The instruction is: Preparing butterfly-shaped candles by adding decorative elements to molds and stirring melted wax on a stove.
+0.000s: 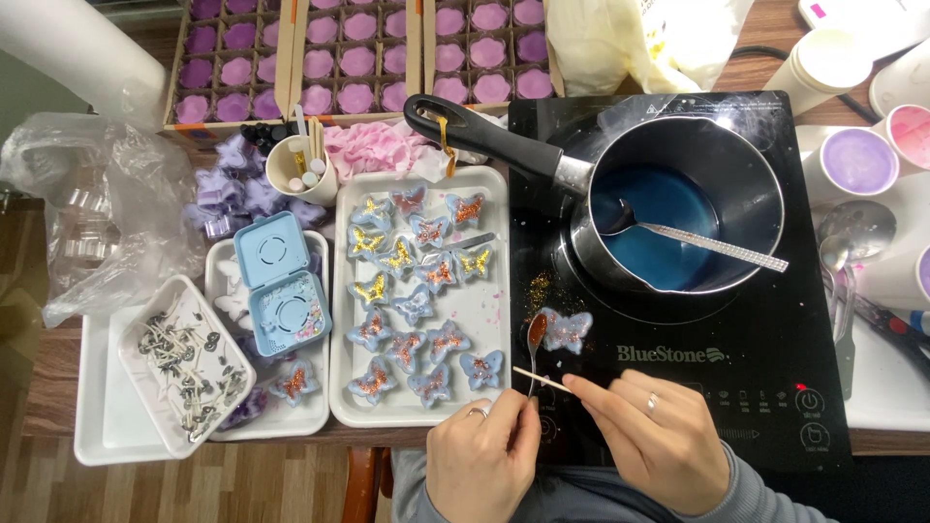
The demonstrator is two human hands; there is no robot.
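Left hand [481, 460] at 6 o'clock, fingers pinched shut on a small spoon [535, 339]; bowl carries orange-red glitter, tip just beside the blue butterfly piece [566, 330]. Right hand [659, 436] at 5 o'clock, fingertips closed on a thin wooden stick [542, 380] that crosses under the spoon handle. Hands close together, not touching.

Butterfly piece sits on the black cooktop [765, 387] near its left edge, at 7 o'clock of the saucepan [678, 199]. Pale blue, glitter patch on it, loose glitter on the glass at 11 o'clock of it.

Room: tight. White tray [489, 320] of glittered butterflies butts the cooktop's left edge; pan handle overhangs the tray's top right corner. Bare cooktop glass lies at 3 o'clock of the hands, toward the control panel. Table edge runs right under the wrists.
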